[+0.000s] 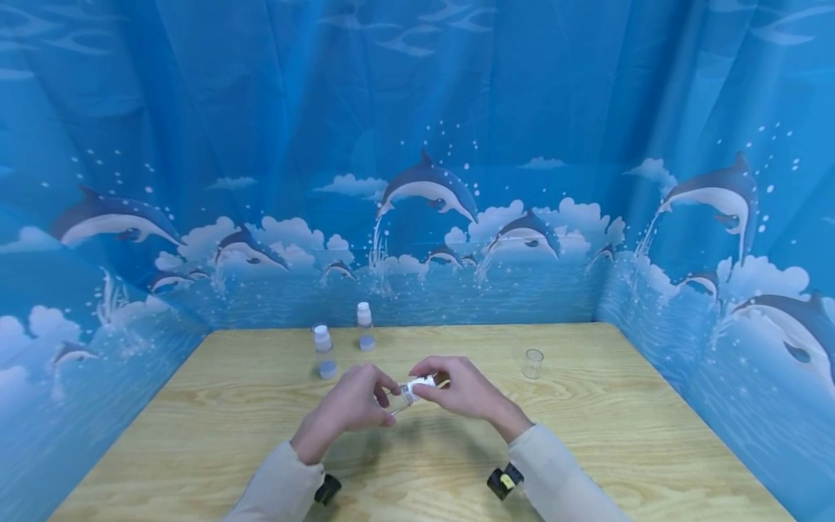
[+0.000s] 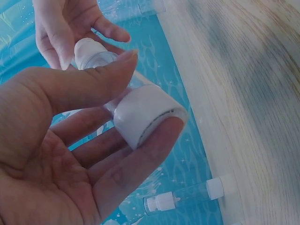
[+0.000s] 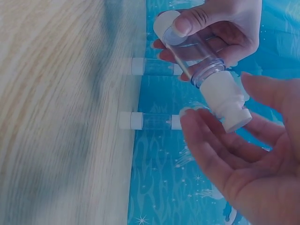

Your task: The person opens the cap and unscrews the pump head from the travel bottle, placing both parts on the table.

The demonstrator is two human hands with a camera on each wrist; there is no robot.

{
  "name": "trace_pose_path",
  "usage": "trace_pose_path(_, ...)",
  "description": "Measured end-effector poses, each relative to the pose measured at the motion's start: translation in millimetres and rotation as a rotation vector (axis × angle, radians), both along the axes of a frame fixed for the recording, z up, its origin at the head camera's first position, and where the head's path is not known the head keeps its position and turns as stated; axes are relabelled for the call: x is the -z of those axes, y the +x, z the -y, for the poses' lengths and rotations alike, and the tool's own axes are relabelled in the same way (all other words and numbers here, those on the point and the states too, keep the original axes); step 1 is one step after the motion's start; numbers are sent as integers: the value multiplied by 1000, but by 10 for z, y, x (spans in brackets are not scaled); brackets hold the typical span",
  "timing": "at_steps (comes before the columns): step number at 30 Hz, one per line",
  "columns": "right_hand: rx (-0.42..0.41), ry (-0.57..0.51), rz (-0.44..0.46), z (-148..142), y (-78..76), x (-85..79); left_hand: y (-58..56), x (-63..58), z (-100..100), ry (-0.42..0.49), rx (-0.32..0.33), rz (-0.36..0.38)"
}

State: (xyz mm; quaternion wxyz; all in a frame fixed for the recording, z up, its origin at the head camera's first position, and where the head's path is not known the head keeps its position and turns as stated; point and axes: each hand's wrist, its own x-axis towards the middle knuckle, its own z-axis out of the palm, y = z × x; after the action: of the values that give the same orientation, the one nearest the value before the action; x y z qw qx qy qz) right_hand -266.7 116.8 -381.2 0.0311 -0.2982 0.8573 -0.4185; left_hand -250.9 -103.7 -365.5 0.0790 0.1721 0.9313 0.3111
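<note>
My left hand (image 1: 355,399) grips a small clear pump bottle (image 3: 199,54) by its lower part, holding it tilted above the table. Its thumb lies along the clear side, and a finger curls under the white base (image 2: 145,110). The bottle's white pump head (image 3: 220,91) points toward my right hand (image 3: 253,154). That hand surrounds the pump head with loosely bent fingers; in the right wrist view gaps show between the pump and both thumb and fingers. No overcap covers the pump head.
Two similar pump bottles, one nearer (image 1: 322,339) and one farther back (image 1: 364,315), stand at the back left of the wooden table (image 1: 607,435). A clear cylindrical cap (image 1: 533,365) stands at the right. A blue dolphin-print curtain (image 1: 417,109) surrounds the table's back and sides.
</note>
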Motion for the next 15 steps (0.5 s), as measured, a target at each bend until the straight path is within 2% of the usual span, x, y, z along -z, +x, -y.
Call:
trace_pose_path(3,27,-12,1,-6,-12,6,0,1,5,3,9,-6)
trace_pose_path(8,20,-77,69,-6,-13,15,3,8,14,17,27,-21)
trace_pose_path(15,23,-79,117,7,2,9,-15,7,14,12,30,-16)
